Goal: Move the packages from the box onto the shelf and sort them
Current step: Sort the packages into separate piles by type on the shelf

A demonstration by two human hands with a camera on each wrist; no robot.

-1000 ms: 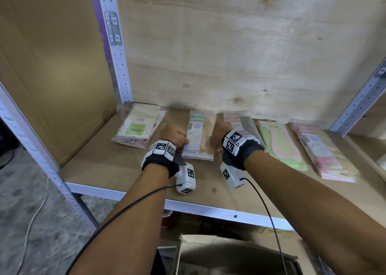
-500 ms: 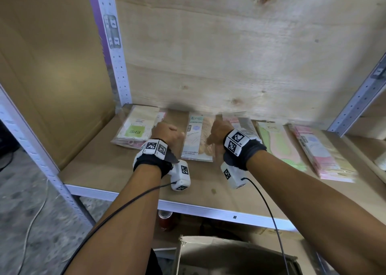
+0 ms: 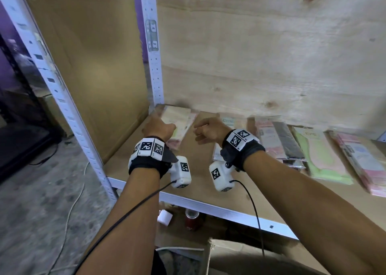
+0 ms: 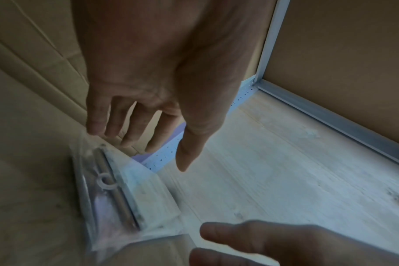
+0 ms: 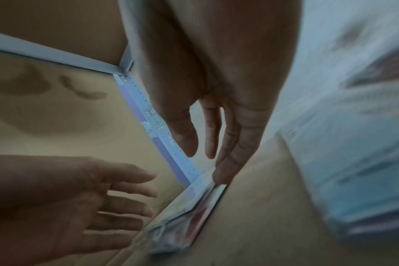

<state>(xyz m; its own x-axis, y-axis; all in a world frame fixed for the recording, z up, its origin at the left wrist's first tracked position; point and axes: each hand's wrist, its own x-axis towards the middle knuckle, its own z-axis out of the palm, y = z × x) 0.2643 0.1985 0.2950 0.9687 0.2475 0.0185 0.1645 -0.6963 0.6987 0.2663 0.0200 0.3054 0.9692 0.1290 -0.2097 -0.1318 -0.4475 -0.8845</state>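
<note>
Flat insole packages lie in a row on the wooden shelf (image 3: 133,160). The leftmost stack (image 3: 177,118) sits in the back left corner, and both hands hover at it. My left hand (image 3: 160,126) is over its left side, fingers straight and spread (image 4: 143,153), holding nothing. My right hand (image 3: 205,128) is at its right side, also open (image 5: 205,162), with one fingertip (image 5: 221,178) at the edge of the stack (image 5: 189,212). The stack's clear wrap and hanger hole show in the left wrist view (image 4: 116,194). The cardboard box (image 3: 240,258) stands below the shelf.
To the right lie an EME package (image 3: 228,121), a pink and black stack (image 3: 275,143), a green package (image 3: 321,157) and a pink stack (image 3: 361,162). A white upright post (image 3: 154,66) and a cardboard side wall (image 3: 94,66) close the left corner. A red can (image 3: 191,218) stands under the shelf.
Both hands have left the middle EME package and moved left to the corner stack, fingers opened. The head view has swung left and closer.
</note>
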